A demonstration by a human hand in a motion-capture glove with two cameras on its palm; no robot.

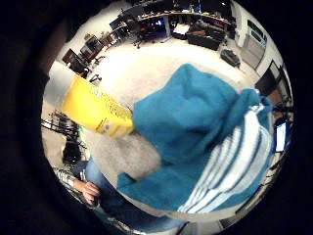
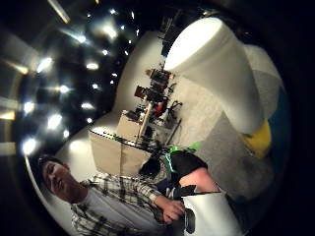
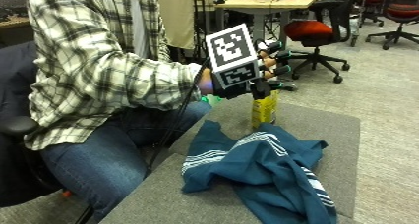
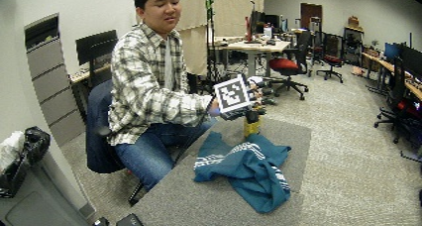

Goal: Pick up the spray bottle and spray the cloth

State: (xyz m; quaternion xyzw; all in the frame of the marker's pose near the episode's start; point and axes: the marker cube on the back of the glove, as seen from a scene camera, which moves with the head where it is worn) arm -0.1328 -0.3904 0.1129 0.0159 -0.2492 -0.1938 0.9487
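Spray bottle: a yellow bottle point(image 3: 264, 111) is seen standing upright on the grey table point(image 3: 327, 130), towards its far edge, its head hidden under the gloved hand.
Bottle, close up: a yellow body and a paler upper part point(image 1: 90, 105) are shown beside the cloth in the little-finger palm view; a broad white form point(image 2: 221, 69) fills much of the thumb-side view and is judged to be the bottle's top.
Handling: a rigid plastic body is judged likely — light, smooth, perhaps slippery. Its fill cannot be told. It is best taken at the neck below the head, 1 finger left free for the trigger.
Right hand: the gloved right hand point(image 3: 252, 79) is held at the top of the bottle; whether its fingers are closed round it cannot be told.
Cloth: a teal cloth with white stripes point(image 3: 262, 170) lies crumpled just beside the bottle, nearer the table's middle — soft and limp.
Other hand: the bare hand point(image 2: 172, 209) is rested on the lap.
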